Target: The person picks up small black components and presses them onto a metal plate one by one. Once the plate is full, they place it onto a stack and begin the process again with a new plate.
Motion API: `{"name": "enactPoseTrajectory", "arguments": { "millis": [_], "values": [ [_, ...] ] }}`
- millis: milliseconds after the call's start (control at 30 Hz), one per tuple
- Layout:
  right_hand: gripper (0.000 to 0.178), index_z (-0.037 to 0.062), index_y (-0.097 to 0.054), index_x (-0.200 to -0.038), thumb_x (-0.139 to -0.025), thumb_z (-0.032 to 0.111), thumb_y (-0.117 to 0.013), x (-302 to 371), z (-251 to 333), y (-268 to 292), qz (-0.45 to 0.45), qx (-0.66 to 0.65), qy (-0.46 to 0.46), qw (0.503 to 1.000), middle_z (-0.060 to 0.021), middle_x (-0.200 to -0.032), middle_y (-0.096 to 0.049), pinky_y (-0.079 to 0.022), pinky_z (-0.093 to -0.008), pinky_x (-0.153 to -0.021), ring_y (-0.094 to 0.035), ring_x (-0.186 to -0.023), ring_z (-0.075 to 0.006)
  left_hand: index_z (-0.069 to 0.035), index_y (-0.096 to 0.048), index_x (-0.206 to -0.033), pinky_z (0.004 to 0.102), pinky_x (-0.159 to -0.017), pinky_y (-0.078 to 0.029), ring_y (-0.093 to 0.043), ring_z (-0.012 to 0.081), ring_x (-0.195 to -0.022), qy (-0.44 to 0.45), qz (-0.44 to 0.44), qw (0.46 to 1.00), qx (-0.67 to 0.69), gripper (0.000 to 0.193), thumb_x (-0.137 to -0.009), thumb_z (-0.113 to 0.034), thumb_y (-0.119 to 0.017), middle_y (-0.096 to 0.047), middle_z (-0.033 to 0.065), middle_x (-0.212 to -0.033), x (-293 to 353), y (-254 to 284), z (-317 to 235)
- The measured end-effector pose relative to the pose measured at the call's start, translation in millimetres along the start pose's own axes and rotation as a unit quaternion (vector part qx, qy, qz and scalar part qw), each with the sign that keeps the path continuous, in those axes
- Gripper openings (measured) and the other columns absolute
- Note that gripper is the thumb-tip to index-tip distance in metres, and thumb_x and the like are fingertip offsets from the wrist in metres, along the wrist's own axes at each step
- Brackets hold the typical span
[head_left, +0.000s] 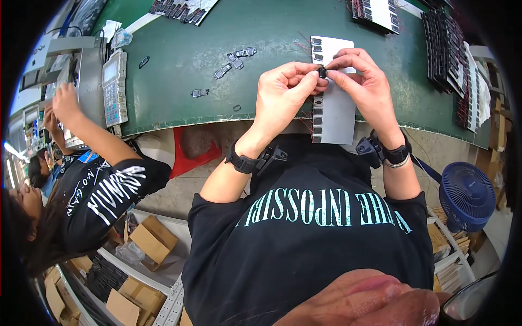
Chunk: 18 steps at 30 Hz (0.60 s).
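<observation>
Your left hand (pixel 283 92) and right hand (pixel 370 84) meet over the white strip (pixel 341 117). Fingers on both are clamped on one small black part (pixel 322 73), above the strip's left edge. Fingertips cover most of it; can't make out its detail or exactly how each fingertip bears on it. Your left hand's rear fingers are curled, partly hidden.

Row of black modules (pixel 317 120) runs down the strip's left edge; mid-row is blocked by your hands. Thin red wires left of the strip, too fine to trace.

Left of the strip on the green surface (pixel 174 81): loose cluster of dark parts (pixel 237 61), plus a single part (pixel 200 93) and a small dark ring (pixel 236 108). Far left of the strip: keypad device (pixel 113 89), display unreadable; a co-worker's hand (pixel 66 102) beyond it, its grip unclear.

Right of the strip: stacked loaded strips (pixel 443 51), individual layers hard to separate. Beyond the strip's far end, another loaded board (pixel 378 15) is cut off by the frame.
</observation>
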State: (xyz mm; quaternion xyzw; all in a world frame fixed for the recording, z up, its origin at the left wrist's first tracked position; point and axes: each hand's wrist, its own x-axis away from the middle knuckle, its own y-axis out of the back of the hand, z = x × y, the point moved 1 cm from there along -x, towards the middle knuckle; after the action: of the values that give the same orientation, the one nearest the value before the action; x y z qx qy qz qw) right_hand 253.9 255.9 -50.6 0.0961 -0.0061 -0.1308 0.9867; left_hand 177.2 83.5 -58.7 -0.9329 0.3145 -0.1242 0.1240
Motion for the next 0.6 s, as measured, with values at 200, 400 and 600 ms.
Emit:
{"name": "enactPoseTrajectory", "arguments": {
  "millis": [200,400,600],
  "values": [
    [0.017,0.0003,-0.064,-0.112,-0.096,0.006,-0.066,-10,-2,16,0.142,-0.160,-0.079,0.974,-0.0031,-0.105,-0.067,-0.054,-0.0240,-0.079,-0.064,-0.091,-0.0089,0.009,-0.067,-0.112,0.0272,-0.080,-0.060,-0.073,0.0157,-0.086,0.012,0.016,1.000,-0.016,0.020,-0.098,-0.005,-0.062,-0.075,0.0141,-0.095,0,-1,-6],
    [0.023,0.0006,-0.060,-0.118,-0.096,0.007,-0.067,-13,1,17,0.149,-0.173,-0.127,0.965,-0.0027,-0.103,-0.065,-0.055,-0.0237,-0.079,-0.064,-0.092,-0.0086,0.009,-0.068,-0.111,0.0255,-0.078,-0.059,-0.073,0.0145,-0.084,0.015,0.016,1.000,-0.009,0.020,-0.097,-0.005,-0.062,-0.076,0.0129,-0.094,2,-3,-9],
    [0.024,0.0014,-0.057,-0.119,-0.096,0.005,-0.065,-19,8,22,0.199,-0.175,-0.141,0.954,-0.0014,-0.106,-0.064,-0.054,-0.0248,-0.083,-0.064,-0.092,-0.0080,0.007,-0.071,-0.108,0.0239,-0.075,-0.057,-0.072,0.0114,-0.083,0.009,0.016,0.998,-0.066,0.019,-0.095,-0.006,-0.065,-0.076,0.0100,-0.089,1,-4,-11]
  ]
}}
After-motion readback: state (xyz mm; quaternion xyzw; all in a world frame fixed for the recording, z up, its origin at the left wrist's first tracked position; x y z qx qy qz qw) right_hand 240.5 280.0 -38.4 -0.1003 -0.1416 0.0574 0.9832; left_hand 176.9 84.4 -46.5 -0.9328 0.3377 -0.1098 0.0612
